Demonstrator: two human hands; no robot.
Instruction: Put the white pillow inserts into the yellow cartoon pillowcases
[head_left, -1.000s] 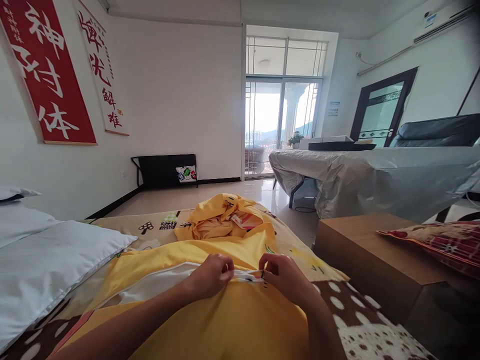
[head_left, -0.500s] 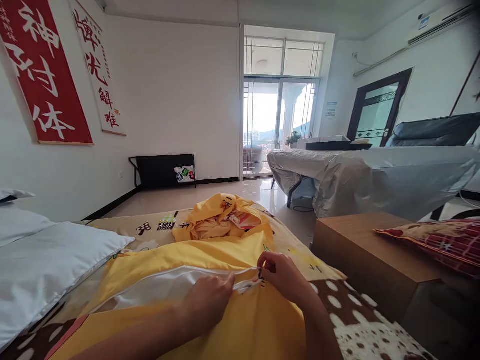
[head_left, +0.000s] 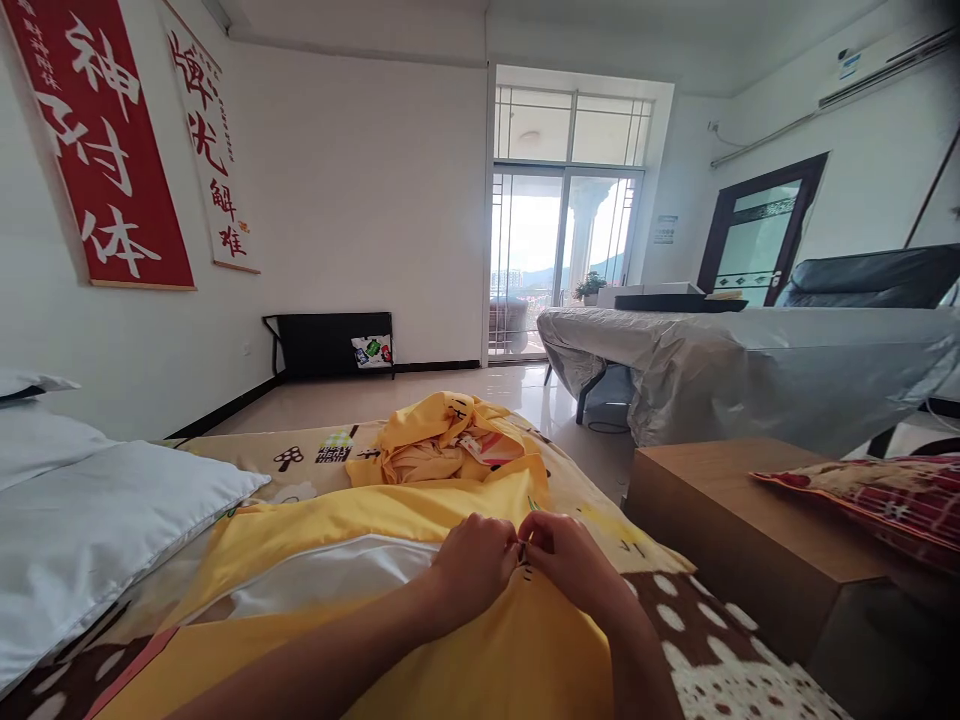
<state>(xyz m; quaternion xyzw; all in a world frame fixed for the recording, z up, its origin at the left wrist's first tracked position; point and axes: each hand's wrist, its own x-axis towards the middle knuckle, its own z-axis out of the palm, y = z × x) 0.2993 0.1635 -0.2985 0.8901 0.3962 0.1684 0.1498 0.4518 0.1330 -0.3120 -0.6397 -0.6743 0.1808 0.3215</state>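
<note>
Shifted along the opening (head_left: 341, 568) of the yellow cover (head_left: 517, 655), the left hand (head_left: 480, 562) now adjoins the right hand (head_left: 568, 556), both grips pinching its edge, apparently concentrating work at 1 spot.

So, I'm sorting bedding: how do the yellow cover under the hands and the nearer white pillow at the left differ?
The yellow cover has small printed marks; the white pillow looks plain. A long opening in the yellow cover shows white inside, while no opening shows in the white pillow. The left hand and right hand pinch the yellow cover; neither touches the white pillow. Both lie on the patterned bedding.
</note>
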